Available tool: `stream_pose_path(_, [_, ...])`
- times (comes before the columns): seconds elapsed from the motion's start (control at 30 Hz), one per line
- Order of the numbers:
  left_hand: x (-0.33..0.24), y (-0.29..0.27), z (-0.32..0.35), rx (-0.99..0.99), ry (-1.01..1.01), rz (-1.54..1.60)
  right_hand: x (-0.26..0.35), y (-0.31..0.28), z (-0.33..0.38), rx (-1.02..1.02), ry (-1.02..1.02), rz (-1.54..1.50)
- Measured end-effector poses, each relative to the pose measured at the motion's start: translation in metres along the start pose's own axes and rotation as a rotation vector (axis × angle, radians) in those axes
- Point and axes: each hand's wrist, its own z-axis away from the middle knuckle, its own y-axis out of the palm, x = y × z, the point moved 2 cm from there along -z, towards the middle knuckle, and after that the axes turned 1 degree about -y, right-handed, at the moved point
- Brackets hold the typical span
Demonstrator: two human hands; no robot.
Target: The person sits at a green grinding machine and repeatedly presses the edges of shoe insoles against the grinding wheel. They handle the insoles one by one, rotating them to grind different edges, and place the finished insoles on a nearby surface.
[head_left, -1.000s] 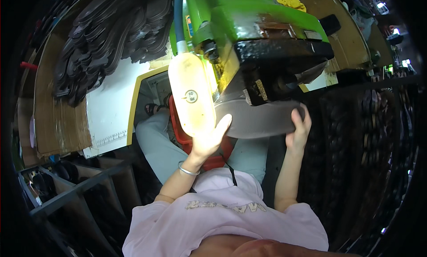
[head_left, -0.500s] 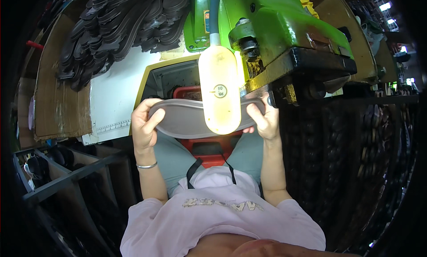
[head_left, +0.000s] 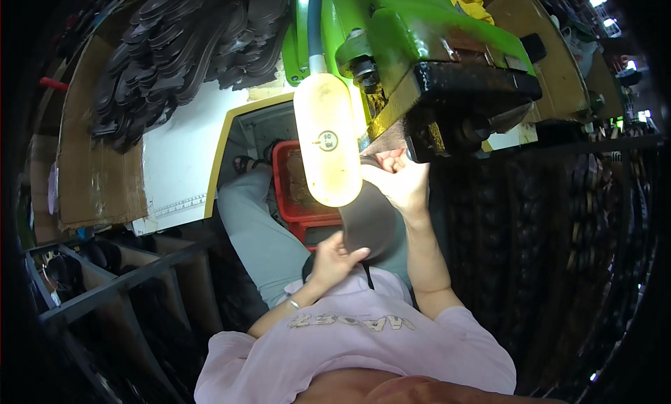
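A grey shoe sole [head_left: 370,219] stands on end between my two hands, under the head of a green machine [head_left: 426,40]. My left hand [head_left: 334,258] grips its near end, close to my chest. My right hand [head_left: 400,180] holds its far end up against the black underside of the machine [head_left: 468,103]. A pale yellow oblong lamp housing [head_left: 326,138] hangs in front and hides part of the sole.
A red crate [head_left: 290,187] sits below, between my knees. Heaps of dark soles [head_left: 175,47] lie at the back left on a cardboard-edged white bench [head_left: 175,166]. Dark racks stand to the left [head_left: 105,292], and stacked soles fill the right side [head_left: 559,229].
The sole was held flat and crosswise in front of me half a second ago. It now stands lengthwise, with my left hand pulled toward my chest and my right hand raised under the machine.
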Motion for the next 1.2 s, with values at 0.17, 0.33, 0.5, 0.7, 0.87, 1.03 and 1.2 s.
stream_pose_path(0.17, [-0.073,-0.009,-0.041,0.366,0.079,-0.746,0.025,-0.061,0.009,0.275,0.089,0.459])
stream_pose_path(0.33, [-0.223,-0.059,-0.130,-0.312,0.810,-0.561,0.075,-0.151,-0.006,-0.702,-0.167,0.111])
stream_pose_path(0.5, [-0.322,-0.102,-0.263,-0.664,1.052,-1.373,0.005,-0.148,-0.105,-0.715,-0.197,0.167])
stream_pose_path(0.7, [-0.308,-0.077,-0.294,-0.845,0.949,-1.790,-0.056,-0.150,-0.144,-0.726,0.232,0.410])
stream_pose_path(0.87, [-0.317,-0.106,-0.207,-0.741,1.083,-1.401,-0.070,-0.159,-0.124,-0.783,0.048,0.821])
stream_pose_path(1.03, [-0.257,-0.103,-0.014,-0.685,1.110,-1.370,-0.064,-0.098,-0.034,-0.287,0.115,0.363])
stream_pose_path(1.2, [-0.173,-0.069,0.030,-0.152,0.807,-1.205,-0.096,-0.037,0.068,0.165,0.801,-0.668])
